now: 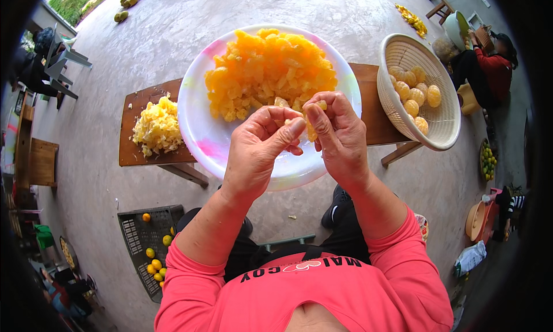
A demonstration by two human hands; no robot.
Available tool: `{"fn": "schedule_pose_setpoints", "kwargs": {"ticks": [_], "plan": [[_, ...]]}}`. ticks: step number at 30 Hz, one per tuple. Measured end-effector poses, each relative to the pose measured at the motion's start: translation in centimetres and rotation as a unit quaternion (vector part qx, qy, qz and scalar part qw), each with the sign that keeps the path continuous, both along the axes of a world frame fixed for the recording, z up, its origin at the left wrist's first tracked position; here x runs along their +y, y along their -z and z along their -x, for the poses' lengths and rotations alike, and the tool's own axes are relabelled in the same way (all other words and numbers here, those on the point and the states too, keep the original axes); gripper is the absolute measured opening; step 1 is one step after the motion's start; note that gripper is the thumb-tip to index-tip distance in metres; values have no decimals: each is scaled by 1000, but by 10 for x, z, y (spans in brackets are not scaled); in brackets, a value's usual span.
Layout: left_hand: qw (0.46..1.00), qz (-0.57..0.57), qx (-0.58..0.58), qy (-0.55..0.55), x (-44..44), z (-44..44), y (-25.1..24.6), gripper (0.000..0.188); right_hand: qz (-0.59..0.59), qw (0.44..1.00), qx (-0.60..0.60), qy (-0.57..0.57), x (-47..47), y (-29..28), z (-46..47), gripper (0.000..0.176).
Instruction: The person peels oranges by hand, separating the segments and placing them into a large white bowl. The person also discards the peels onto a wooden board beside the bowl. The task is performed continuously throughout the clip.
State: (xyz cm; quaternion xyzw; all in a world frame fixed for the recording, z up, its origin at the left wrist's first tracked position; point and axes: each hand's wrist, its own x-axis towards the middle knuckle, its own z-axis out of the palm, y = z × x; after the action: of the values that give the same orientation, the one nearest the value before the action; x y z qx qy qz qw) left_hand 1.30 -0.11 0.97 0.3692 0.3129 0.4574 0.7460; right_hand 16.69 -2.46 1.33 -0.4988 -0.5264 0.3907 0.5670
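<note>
Both hands meet over the near side of a white plastic basin (203, 129) with pink patches. My right hand (343, 144) pinches an orange citrus segment (311, 132) between thumb and fingers. Close beside it, my left hand (259, 148) grips a small pale bit of citrus membrane (287, 122), mostly hidden by the thumb and fingers. A large heap of peeled citrus pulp (268, 70) fills the basin's far half. The basin rests on a brown wooden bench (149, 88).
Pale citrus membranes (157, 127) lie piled on the bench's left end. A woven plastic basket (447, 111) of peeled citrus fruits (417, 94) tilts at its right. On the floor at left stands a black crate (134, 232) with unpeeled fruit. Another person (492, 73) sits at far right.
</note>
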Motion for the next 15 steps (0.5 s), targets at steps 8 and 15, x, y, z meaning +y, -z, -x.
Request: {"fn": "schedule_pose_setpoints", "kwargs": {"ticks": [8,15], "plan": [[988,-24,140,60,2,11,-2,20,-124,985,-117,-23,8,11,-1,17],[985,-66,160,-4,-1,9,0,16,-41,997,-61,-30,5,5,3,22]]}}
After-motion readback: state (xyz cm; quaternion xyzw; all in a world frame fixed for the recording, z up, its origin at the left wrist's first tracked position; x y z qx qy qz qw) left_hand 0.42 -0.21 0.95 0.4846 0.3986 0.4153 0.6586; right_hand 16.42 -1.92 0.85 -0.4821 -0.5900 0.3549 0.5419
